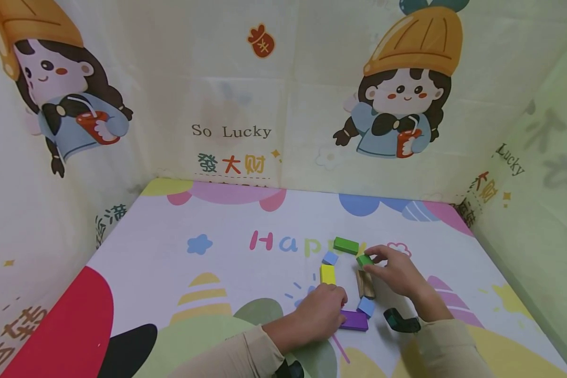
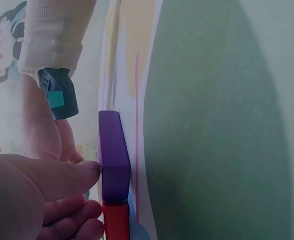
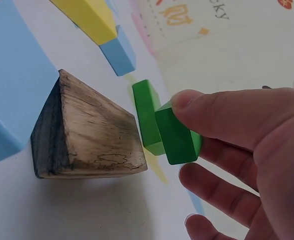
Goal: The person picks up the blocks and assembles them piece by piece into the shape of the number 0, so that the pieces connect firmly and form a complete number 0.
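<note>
Several coloured blocks lie in a ring on the mat. My right hand (image 1: 399, 273) pinches a small green block (image 3: 174, 135) between thumb and fingers, above the far end of a wood-grain block (image 3: 99, 135). Beyond it lies a longer green block (image 1: 346, 245). My left hand (image 1: 317, 312) is low at the ring's near left; its thumb touches a purple block (image 2: 114, 160), and its bent fingertips touch or nearly touch a red block (image 2: 115, 220). That red block is hidden under the hand in the head view. A yellow block (image 1: 327, 274) stands just past the left fingers.
One light blue block (image 1: 330, 258) sits between the yellow and longer green blocks; another blue block (image 1: 366, 306) is between the wood-grain and purple ones. The printed mat (image 1: 245, 220) meets printed cloth walls (image 1: 302, 105) at the back and both sides.
</note>
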Tool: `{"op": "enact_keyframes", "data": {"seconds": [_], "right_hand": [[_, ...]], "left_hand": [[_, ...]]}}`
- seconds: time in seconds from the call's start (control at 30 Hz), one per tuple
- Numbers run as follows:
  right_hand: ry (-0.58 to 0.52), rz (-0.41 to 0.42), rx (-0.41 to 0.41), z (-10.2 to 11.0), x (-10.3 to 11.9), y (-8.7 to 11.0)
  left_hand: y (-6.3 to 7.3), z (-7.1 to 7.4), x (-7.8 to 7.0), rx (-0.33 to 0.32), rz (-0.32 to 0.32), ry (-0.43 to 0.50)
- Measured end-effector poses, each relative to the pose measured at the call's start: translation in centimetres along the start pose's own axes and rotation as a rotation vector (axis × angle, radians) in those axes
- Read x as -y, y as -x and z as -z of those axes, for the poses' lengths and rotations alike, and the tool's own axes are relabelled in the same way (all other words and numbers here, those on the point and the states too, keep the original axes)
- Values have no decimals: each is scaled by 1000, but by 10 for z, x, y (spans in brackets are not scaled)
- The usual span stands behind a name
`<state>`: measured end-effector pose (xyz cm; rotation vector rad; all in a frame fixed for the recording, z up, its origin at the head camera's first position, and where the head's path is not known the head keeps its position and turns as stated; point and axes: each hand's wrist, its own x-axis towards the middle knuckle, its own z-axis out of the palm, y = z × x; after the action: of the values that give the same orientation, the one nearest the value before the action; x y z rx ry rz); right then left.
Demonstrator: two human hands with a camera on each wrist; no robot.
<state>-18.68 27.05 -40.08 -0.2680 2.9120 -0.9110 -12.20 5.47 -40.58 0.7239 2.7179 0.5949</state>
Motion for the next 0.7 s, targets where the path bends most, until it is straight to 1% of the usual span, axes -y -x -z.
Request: {"op": "enact_keyframes", "data": {"seconds": [0.33, 0.7], "right_hand": [[7, -16, -8, -3, 0, -4], [24, -23, -18, -8, 0, -7]], "left_hand": [[-1, -1, 0, 1, -5, -4], [1, -1, 1, -18, -24, -2]]}}
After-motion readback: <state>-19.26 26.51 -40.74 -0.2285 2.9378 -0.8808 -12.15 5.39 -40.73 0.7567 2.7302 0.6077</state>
